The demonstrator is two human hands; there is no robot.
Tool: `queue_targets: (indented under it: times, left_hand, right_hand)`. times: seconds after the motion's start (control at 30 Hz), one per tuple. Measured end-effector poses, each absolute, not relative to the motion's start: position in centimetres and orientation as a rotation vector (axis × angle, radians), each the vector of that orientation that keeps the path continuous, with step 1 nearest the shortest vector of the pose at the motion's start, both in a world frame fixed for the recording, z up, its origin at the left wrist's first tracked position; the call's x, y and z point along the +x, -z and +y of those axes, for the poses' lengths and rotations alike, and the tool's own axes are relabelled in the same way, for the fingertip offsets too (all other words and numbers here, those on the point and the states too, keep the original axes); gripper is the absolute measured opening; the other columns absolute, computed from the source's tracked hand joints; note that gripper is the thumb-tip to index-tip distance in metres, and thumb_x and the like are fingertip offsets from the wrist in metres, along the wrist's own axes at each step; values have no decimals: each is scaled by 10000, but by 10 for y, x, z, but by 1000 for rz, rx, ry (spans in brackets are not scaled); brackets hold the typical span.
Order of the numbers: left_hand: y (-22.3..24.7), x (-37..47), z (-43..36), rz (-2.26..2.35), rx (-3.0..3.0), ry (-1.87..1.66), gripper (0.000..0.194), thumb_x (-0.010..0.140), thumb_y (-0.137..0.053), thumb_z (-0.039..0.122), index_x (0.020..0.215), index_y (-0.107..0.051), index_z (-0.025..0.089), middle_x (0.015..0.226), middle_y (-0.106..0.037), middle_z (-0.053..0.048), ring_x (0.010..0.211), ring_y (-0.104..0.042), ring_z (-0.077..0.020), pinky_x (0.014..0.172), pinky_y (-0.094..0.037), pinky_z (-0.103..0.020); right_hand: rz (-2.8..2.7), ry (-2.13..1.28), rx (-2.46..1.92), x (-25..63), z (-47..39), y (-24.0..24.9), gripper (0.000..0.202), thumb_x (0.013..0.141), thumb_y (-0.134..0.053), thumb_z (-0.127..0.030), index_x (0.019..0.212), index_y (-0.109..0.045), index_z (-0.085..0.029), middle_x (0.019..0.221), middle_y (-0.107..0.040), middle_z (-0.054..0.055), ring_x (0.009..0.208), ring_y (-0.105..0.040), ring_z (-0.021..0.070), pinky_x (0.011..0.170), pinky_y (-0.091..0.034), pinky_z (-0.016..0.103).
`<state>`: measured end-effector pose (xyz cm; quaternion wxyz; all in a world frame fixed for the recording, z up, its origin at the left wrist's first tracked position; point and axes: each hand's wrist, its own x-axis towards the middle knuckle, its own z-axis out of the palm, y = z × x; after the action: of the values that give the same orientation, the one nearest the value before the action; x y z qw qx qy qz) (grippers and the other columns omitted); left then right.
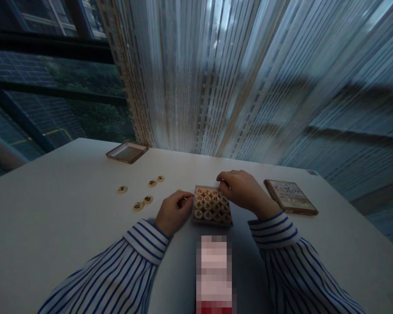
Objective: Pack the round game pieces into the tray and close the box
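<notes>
A small open box [212, 225] stands on the white table, filled with rows of round xiangqi pieces [208, 204] bearing red and black characters. My left hand [175, 211] is closed at the box's left side, its fingertips against the rim. Over the far right corner of the box is my right hand [240, 189], with fingers curled down; whatever it may hold is hidden from me. Left of my left hand, several loose pieces [139, 206] lie on the table. One more piece is partly covered behind that hand.
An open, shallow box lid [127, 152] lies at the table's far left. To the right is a flat box with a printed cover [291, 196]. A string curtain [190, 87] hangs along the table's [68, 187] far edge. Part of another person's arm [3, 150] shows at far left.
</notes>
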<state>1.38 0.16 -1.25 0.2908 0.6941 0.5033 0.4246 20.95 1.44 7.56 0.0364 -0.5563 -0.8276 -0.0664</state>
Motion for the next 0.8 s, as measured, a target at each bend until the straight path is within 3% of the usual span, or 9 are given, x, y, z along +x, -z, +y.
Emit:
queue_targets:
  times: [0.23,0.8]
  left_hand:
    - [13,15,1,1358,1841,-1168,208,753,-527,311,816,-658,163,697,-649,-26,600,-565,-132,570,-453,-245]
    - [9,9,-8,1359,1913,-1212,147,739,-529,222,819,-636,160,675,-612,-14,603,-550,-125,570,-442,-234]
  right_hand:
    - [-2479,228,-1733,206,11,-77,343,859,-343,-217,1110,-571,-171,976,-677,82,896,-599,199,764,-374,292]
    - [-2580,173,-1513,197,3,-80,350,845,-368,-196,1131,-566,-158,1017,-668,89,921,-599,205,794,-375,303]
